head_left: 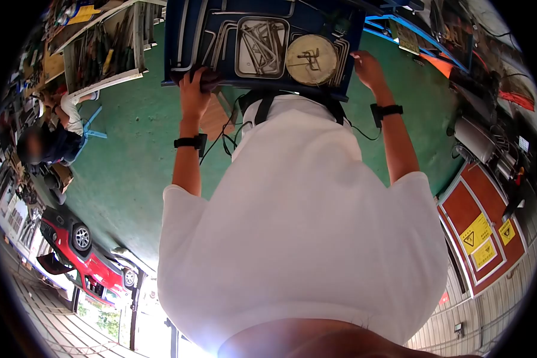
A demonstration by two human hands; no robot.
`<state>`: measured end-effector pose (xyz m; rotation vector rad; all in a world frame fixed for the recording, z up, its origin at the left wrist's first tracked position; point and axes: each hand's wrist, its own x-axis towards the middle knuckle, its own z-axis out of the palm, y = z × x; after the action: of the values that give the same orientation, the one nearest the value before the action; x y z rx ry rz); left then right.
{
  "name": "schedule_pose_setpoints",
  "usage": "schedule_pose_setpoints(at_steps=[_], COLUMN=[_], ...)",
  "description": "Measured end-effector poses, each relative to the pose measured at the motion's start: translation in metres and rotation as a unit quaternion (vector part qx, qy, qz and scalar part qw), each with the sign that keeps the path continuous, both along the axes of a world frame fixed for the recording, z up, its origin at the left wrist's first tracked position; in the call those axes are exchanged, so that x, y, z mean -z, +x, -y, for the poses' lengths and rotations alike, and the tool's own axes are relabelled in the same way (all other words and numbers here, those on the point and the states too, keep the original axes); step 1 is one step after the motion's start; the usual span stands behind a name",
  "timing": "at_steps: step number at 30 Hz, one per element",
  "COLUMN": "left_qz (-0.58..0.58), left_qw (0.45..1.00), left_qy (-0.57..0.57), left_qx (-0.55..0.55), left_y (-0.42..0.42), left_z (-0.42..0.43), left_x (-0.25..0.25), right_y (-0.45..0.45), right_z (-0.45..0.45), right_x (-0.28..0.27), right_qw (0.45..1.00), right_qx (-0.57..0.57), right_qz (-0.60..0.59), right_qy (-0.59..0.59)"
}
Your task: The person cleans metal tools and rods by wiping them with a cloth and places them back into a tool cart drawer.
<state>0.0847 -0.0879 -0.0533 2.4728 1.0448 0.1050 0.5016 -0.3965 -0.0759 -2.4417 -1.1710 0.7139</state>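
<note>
A dark blue drawer (228,82) lies in front of me, holding several L-shaped hex keys (224,42). Inside it are a metal tray (237,56) of smaller hex keys and a round, yellowish tin (325,67) with a few small ones on top. At the drawer's front left corner, my left hand (193,95) is closed on a dark maroon bundle, perhaps cloth (207,80). My right hand (370,70) is beside the drawer's right side, its fingers partly extended toward the edge with nothing visible in them. Both wrists wear black straps.
A rack of tools (104,56) stands at upper left, with a seated person (51,140) below it. A red car (95,262) is at lower left. On the right are a blue metal frame (426,39), a grey cylindrical tank (474,137) and a red-brown cabinet (468,206). The floor (125,167) is green.
</note>
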Motion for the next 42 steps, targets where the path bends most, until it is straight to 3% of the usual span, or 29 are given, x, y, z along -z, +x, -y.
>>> schedule_pose_setpoints(at_steps=[1,2,4,7,10,15,17,20,22,25,32,38,42], left_qz=[0.006,0.011,0.005,0.012,0.040,0.047,0.045,0.048,0.045,-0.001,-0.011,-0.016,-0.010], left_qw=[1.000,1.000,0.999,0.999,0.999,0.998,0.997,0.994,0.993,0.992,0.991,0.989,0.990], left_qy=[-0.011,-0.021,-0.038,-0.049,-0.037,-0.040,-0.019,-0.006,-0.006,-0.009,-0.042,-0.047,-0.040], left_qx=[-0.009,-0.018,-0.017,-0.004,0.007,0.007,-0.063,-0.097,-0.105,-0.122,-0.128,-0.139,-0.138], left_y=[0.008,0.016,0.026,0.033,0.031,0.013,0.016,0.025,0.027,0.041,0.040,0.045,0.042], left_z=[0.006,0.012,0.023,0.044,0.060,0.048,0.042,0.038,0.040,0.041,0.037,0.034,0.035], left_x=[-0.006,-0.011,-0.010,-0.004,-0.005,0.011,0.008,0.007,0.010,0.011,0.011,0.010,0.012], right_y=[0.002,0.002,0.002,-0.001,-0.005,-0.003,-0.009,-0.029,-0.050,-0.076,-0.084,-0.088,-0.092], right_z=[-0.006,-0.015,-0.035,-0.048,-0.057,-0.054,-0.058,-0.069,-0.068,-0.068,-0.061,-0.059,-0.073], right_x=[0.001,0.003,0.009,0.016,0.023,0.029,0.011,-0.021,-0.025,-0.013,0.015,0.023,0.002], right_qw=[0.996,0.996,0.963,0.937,0.923,0.920,0.919,0.943,0.968,0.961,0.967,0.958,0.968], right_qx=[-0.043,-0.045,-0.127,-0.123,-0.116,-0.108,-0.104,-0.118,-0.181,-0.201,-0.189,-0.190,-0.178], right_qz=[0.072,0.073,0.202,0.280,0.281,0.315,0.320,0.285,0.034,-0.071,-0.061,-0.041,-0.032], right_qy=[0.012,0.012,-0.122,-0.168,-0.236,-0.208,-0.207,-0.126,-0.169,-0.177,-0.158,-0.210,-0.177])
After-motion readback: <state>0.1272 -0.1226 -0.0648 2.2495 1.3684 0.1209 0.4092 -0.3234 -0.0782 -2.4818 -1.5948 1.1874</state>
